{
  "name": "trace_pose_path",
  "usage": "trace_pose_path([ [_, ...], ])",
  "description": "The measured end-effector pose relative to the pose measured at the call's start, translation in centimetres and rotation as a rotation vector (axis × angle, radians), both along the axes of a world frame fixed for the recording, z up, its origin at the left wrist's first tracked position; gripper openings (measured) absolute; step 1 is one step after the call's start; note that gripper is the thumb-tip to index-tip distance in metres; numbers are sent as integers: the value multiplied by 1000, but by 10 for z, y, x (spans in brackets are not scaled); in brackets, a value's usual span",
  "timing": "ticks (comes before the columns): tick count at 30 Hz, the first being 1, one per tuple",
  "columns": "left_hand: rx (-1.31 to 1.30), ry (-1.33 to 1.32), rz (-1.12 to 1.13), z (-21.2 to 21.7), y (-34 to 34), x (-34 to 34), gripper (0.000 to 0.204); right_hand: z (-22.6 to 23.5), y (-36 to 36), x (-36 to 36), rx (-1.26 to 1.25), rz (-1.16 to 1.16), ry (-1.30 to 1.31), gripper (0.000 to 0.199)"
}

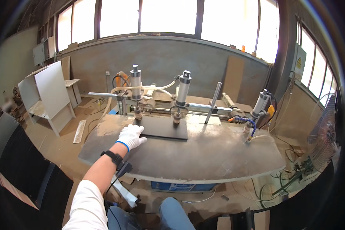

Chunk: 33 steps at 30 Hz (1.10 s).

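Note:
My left hand point(131, 137), in a white knitted glove with a blue cuff, lies palm down at the left end of a flat black board point(165, 129). Its fingers stretch over the board's top and the thumb sticks out to the right along the near edge. The board rests on a dusty metal worktable point(195, 161). Two upright pneumatic cylinders, one on the left point(135, 82) and one at the middle point(183, 90), have their lower ends over the board's far part. Whether they press on it I cannot tell. My right hand is out of view.
A third cylinder point(260, 104) with a blue coiled hose point(246, 120) stands at the table's right end. Metal rods cross behind the board. Black panels point(27, 161) are stacked at left, near a white cabinet point(53, 92). A fan point(326, 132) stands at right; cables lie on the floor.

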<state>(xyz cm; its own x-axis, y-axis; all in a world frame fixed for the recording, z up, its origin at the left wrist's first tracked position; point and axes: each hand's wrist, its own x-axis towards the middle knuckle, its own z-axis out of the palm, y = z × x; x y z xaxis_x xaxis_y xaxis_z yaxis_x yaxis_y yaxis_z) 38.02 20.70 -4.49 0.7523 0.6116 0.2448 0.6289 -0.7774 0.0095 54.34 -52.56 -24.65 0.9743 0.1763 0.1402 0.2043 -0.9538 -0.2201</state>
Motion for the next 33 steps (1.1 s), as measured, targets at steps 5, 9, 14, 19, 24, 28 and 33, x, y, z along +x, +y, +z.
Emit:
trace_pose_path([
  [5, -76, 1, 114, -21, 33, 32, 58, 103, 46, 47, 298, 58, -315, 44],
  [9, -75, -9, 137, -30, 32, 29, 61, 177, 163, 103, 459, 603, -445, 40],
  [14, -81, -1, 151, -17, 11, 17, 64, 222, 374, 123, 393, 1106, -492, 52],
  [19, -66, -14, -6, -12, -69, -57, 69, 203, 519, 107, 301, 1325, -511, 44],
  [24, 113, 21, 192, -13, -129, -190, 57, 156, 588, 108, 172, 1413, -395, 42],
  [28, 356, 236, 418, -5, -148, -295, 39, 137, 635, 109, 111, 1352, -204, 46],
  [33, 442, 304, 631, 10, -182, -396, 35, 129, 669, 83, 165, 1445, -196, 44],
])
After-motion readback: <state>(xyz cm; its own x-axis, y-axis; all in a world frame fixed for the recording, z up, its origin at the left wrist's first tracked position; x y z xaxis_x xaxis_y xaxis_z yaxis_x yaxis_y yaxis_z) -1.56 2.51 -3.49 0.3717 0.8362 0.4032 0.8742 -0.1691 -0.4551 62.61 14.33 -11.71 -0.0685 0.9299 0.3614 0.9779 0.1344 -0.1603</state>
